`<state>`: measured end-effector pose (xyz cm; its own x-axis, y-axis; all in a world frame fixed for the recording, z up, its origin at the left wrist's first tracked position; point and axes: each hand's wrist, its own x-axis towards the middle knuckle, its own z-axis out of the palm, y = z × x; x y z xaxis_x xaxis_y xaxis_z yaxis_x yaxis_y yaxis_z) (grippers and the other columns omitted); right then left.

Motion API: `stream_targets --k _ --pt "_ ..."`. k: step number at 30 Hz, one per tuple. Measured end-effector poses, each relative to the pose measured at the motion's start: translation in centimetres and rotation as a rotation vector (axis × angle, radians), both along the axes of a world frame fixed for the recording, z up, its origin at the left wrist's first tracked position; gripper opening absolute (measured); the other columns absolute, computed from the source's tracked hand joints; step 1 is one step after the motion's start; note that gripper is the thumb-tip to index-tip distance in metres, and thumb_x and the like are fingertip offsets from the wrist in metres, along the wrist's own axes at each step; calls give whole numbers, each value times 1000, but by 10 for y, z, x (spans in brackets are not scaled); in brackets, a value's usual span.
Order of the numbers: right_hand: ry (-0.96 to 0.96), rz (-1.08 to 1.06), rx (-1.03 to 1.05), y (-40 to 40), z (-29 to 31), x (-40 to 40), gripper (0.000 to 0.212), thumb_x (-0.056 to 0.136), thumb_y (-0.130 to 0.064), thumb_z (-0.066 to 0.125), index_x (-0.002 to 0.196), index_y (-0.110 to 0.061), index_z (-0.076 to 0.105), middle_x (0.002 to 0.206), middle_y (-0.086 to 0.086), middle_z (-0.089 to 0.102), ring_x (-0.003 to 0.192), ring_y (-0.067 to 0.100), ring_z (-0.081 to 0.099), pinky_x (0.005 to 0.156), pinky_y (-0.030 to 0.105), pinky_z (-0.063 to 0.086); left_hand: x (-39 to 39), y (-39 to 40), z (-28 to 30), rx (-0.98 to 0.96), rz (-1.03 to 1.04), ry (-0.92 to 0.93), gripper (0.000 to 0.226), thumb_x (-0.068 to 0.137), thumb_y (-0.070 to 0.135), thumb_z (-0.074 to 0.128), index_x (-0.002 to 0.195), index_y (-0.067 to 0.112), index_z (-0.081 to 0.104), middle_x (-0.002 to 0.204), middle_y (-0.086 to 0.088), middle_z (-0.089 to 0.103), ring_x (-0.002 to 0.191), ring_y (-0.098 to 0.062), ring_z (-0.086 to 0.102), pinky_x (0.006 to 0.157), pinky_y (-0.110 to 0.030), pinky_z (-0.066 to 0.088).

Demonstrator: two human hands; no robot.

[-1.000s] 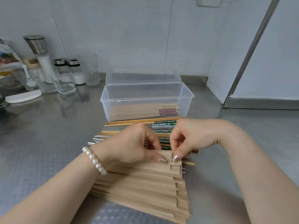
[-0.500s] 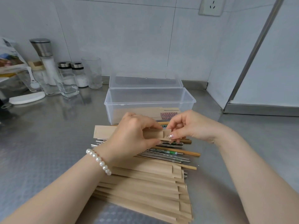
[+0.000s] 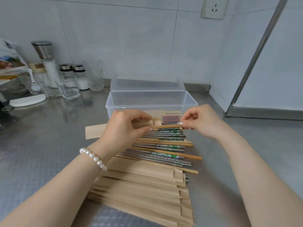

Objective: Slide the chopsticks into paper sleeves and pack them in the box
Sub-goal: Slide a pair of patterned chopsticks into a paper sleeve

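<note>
My left hand (image 3: 126, 126) pinches a brown paper sleeve (image 3: 95, 133) held above the pile of loose chopsticks (image 3: 164, 146); its left end sticks out past my wrist. My right hand (image 3: 200, 120) pinches the right end of a wooden chopstick pair (image 3: 167, 126) beside the sleeve's open mouth. A stack of empty paper sleeves (image 3: 141, 187) lies nearest me. The clear plastic box (image 3: 152, 102) stands open behind the chopsticks, with a few sleeved pairs inside.
Salt grinder (image 3: 46, 63), shakers (image 3: 78, 76) and glasses (image 3: 94, 74) line the back left of the steel counter (image 3: 41, 145). A white lid (image 3: 27, 100) lies at the left. A wall corner and metal frame (image 3: 259, 110) close off the right.
Both hands lifted one sleeve off the stack and carried it away toward the box. My right hand let go of the sleeve's end, moved right and now pinches a wooden chopstick pair.
</note>
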<state>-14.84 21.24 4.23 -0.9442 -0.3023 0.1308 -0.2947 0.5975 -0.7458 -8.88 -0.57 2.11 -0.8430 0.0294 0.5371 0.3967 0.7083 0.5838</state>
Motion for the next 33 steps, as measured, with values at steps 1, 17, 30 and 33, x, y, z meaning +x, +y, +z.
stream_targets --k 1,17,30,33 --pt "30 -36 99 3 -3 -4 23 76 -5 73 62 -20 63 59 -5 60 53 4 50 53 15 39 -1 -2 0 5 23 -11 24 68 19 80 90 21 72 81 11 68 84 3 58 73 -2 41" --pt "-188 147 300 10 -20 -12 23 74 -6 75 62 -24 67 58 -9 58 59 5 51 63 19 42 -4 -2 -7 -30 7 -93 26 68 17 79 93 20 71 81 14 64 80 -3 62 75 -7 43" --pt "-111 128 248 -2 -28 -11 18 75 -13 75 65 -27 69 73 -7 63 72 7 58 69 20 44 -4 1 -10 -40 3 -161 26 70 17 78 94 21 70 83 13 65 85 -7 62 81 -20 48" --pt "-64 130 257 -2 -31 -14 23 76 -11 74 63 -26 64 70 -7 58 64 5 51 65 18 40 -4 1 -10 -30 12 -157 26 70 19 78 95 21 69 83 14 63 85 -8 61 81 -20 47"
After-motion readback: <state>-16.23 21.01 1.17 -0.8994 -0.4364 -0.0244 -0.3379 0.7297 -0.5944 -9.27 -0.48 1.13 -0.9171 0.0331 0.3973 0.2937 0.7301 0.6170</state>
